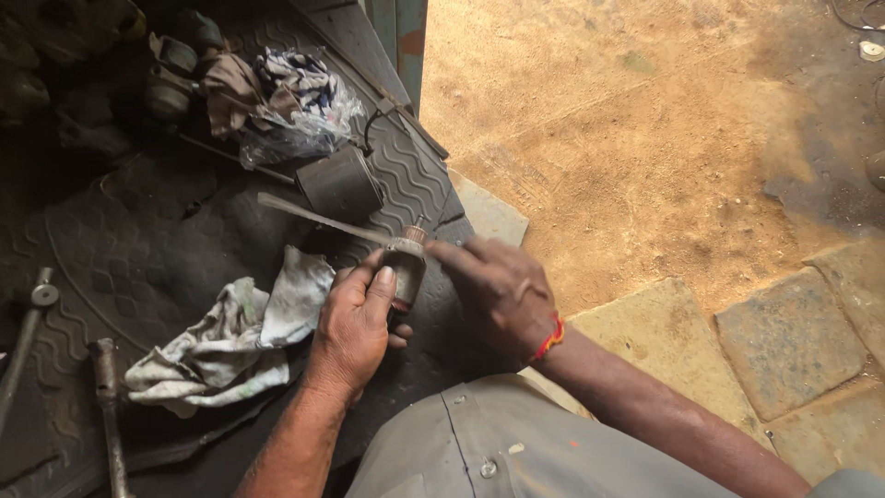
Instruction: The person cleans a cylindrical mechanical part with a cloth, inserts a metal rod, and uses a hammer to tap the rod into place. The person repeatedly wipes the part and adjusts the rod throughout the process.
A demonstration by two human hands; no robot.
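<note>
In the head view, the left hand [355,323] wraps around a small cylindrical motor armature [404,267], thumb laid up along its side and fingers curled behind it, gripping it just below the picture's centre. The armature stands slightly tilted, its coppery end and short shaft pointing toward 12 o'clock. The right hand [502,295] comes in from 4 o'clock, fingers pressed together and closed on the near end of a thin flat metal strip [318,219], which runs away toward 10 o'clock and passes just above the armature's top; whether the strip touches the armature cannot be told. A red thread band [550,339] circles the right wrist. Both hands hover over a dark ribbed rubber mat [138,258] that covers the floor on the left half of the view. At 9 o'clock from the left hand, just beside it, lies a crumpled dirty white rag [230,341]. At 12 o'clock from the armature rests a dark cylindrical metal housing [341,184], and beyond it, toward 11 o'clock, a clear plastic bag with cloth [295,106]. Two long metal rods [106,406] lie near the picture's lower left edge. To the right spread sandy ground [627,120] and flat paving stones [788,337].
</note>
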